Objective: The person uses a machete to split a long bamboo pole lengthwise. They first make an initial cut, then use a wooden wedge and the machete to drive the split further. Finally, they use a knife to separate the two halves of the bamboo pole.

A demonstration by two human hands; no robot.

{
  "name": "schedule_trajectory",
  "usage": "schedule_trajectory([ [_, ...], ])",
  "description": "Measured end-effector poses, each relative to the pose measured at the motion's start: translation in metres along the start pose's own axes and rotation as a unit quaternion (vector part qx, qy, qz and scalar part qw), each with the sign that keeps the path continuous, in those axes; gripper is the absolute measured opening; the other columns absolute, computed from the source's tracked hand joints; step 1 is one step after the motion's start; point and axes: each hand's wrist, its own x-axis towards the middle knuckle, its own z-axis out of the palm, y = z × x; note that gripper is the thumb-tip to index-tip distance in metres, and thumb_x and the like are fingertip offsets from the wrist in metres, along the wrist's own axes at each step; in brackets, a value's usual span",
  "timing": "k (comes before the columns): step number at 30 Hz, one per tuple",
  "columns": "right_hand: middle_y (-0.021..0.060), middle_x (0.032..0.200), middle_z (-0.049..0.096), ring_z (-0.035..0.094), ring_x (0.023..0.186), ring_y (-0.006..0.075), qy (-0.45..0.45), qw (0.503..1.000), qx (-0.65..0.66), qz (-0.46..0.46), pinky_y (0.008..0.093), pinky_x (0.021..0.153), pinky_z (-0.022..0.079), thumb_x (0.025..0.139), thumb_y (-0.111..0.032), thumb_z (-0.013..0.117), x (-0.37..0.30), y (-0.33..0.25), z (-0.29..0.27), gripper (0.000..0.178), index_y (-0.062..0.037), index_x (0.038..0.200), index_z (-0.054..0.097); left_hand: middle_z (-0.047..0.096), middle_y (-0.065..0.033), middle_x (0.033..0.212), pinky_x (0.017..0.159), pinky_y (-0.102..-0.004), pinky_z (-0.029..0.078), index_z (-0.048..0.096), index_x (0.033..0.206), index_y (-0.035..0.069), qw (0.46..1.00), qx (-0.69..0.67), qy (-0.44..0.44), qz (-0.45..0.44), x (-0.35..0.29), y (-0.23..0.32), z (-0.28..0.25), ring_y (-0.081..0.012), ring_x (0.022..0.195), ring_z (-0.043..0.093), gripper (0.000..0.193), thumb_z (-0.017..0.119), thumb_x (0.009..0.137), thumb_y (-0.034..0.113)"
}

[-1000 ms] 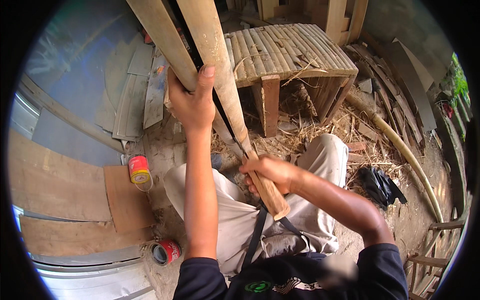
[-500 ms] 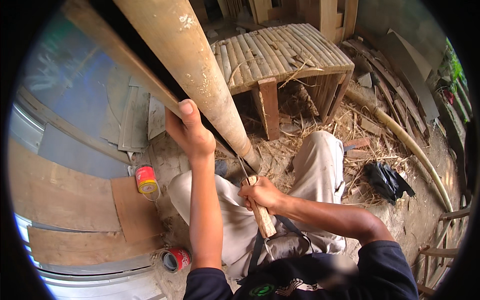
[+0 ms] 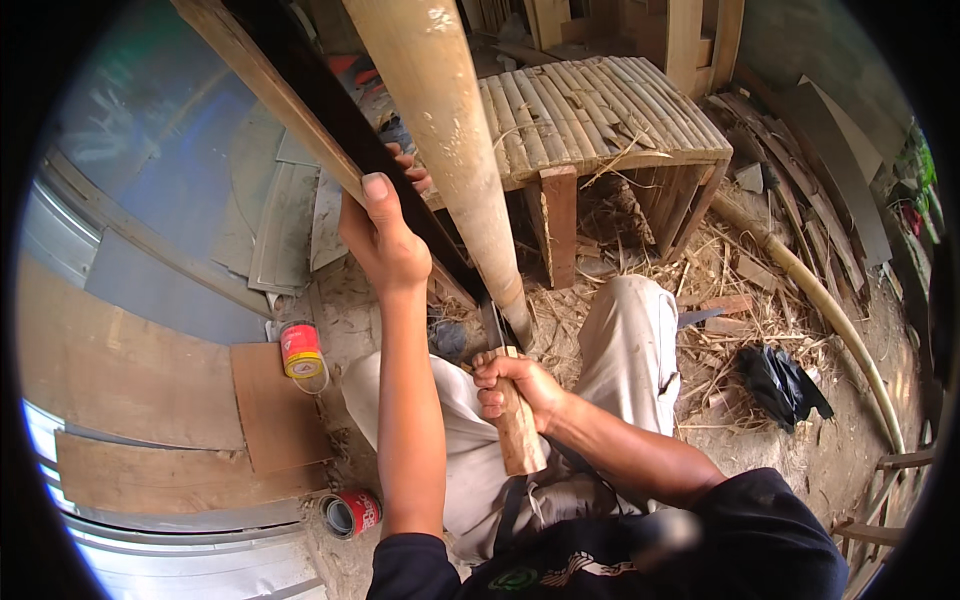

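A long bamboo pole (image 3: 450, 150) is propped upright just before the slatted bamboo table (image 3: 600, 110); stiff and probably heavy, it is best steadied high up. Beside it, a split strip (image 3: 300, 120) is wrapped by the left hand (image 3: 385, 245). Below it, a wooden-handled knife (image 3: 515, 425) is clenched by the right hand (image 3: 515, 385).
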Motion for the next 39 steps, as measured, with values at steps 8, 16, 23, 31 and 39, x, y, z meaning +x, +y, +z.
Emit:
schedule_trajectory([
  [8,0.0073,0.069,0.062,0.062,0.06,0.019,0.317,0.714,-0.594,-0.19,0.0361,0.052,0.049,0.085,-0.011,0.062,0.018,-0.012,-0.025,0.017,0.0026,0.095,0.059,0.065,-0.0137,0.109,0.088,-0.0311,0.046,0.057,0.119,-0.009,0.99,0.109,0.055,0.066,0.014,-0.018,0.009,-0.0188,0.098,0.06,0.064,0.054,0.099,0.052],
  [16,0.0019,0.073,0.049,0.044,0.051,0.0108,0.008,0.998,-0.055,-0.011,0.0286,0.047,0.039,0.086,-0.004,0.059,0.018,0.003,-0.045,0.013,-0.0062,0.096,0.051,0.066,-0.0108,0.094,0.074,-0.0283,0.05,0.059,0.112,-0.006,0.998,0.034,0.047,0.019,0.021,-0.015,-0.013,-0.0144,0.079,0.062,0.063,0.052,0.098,0.055],
  [23,0.0017,0.073,0.046,0.041,0.05,0.0114,-0.08,0.996,0.02,-0.021,0.0282,0.046,0.037,0.087,-0.008,0.056,0.008,0.009,-0.054,0.016,-0.0083,0.102,0.052,0.066,-0.0105,0.093,0.076,-0.0302,0.051,0.06,0.112,-0.008,0.999,-0.01,0.001,0.031,0.011,-0.02,0.012,-0.0155,0.081,0.063,0.06,0.055,0.098,0.051],
  [31,0.0147,0.073,0.067,0.068,0.068,0.0258,0.394,0.649,-0.618,-0.203,0.0389,0.065,0.055,0.081,-0.014,0.067,0.013,-0.006,-0.046,0.039,0.0106,0.109,0.059,0.065,-0.0102,0.101,0.087,-0.03,0.044,0.061,0.106,-0.008,0.984,0.172,0.007,0.048,0.02,-0.028,0.037,-0.0168,0.094,0.056,0.068,0.049,0.099,0.058],
  [39,0.0023,0.069,0.047,0.046,0.051,0.0113,0.136,0.974,-0.181,-0.015,0.0276,0.045,0.039,0.085,-0.004,0.06,0.013,-0.02,-0.081,0.008,-0.0057,0.085,0.052,0.067,-0.0093,0.094,0.079,-0.0315,0.048,0.065,0.105,-0.007,0.989,0.123,0.064,0.057,0.046,-0.047,0.028,-0.0183,0.084,0.062,0.068,0.054,0.096,0.059],
])
